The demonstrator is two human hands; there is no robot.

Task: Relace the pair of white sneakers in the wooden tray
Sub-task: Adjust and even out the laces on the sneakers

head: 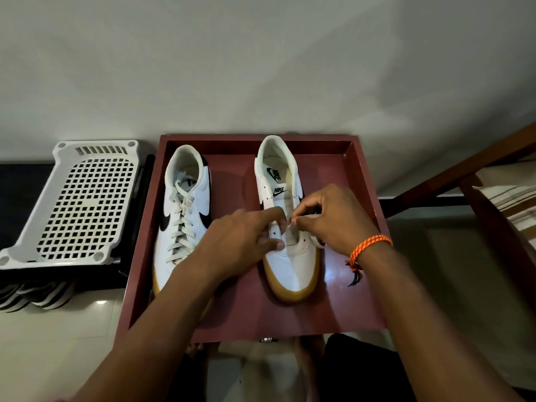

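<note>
Two white sneakers sit side by side in the wooden tray (pixel 368 204). The left sneaker (pixel 182 210) is laced. On the unlaced right sneaker (pixel 290 256), the left hand (pixel 240 239) presses the eyelet edge, fingers loosely curled; the right hand (pixel 330 219) pinches the lace (pixel 291 223) tip.

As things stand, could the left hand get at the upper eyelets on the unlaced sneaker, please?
Probably yes: the left hand already rests on the unlaced sneaker, and its upper eyelets lie bare beyond the fingers.
</note>
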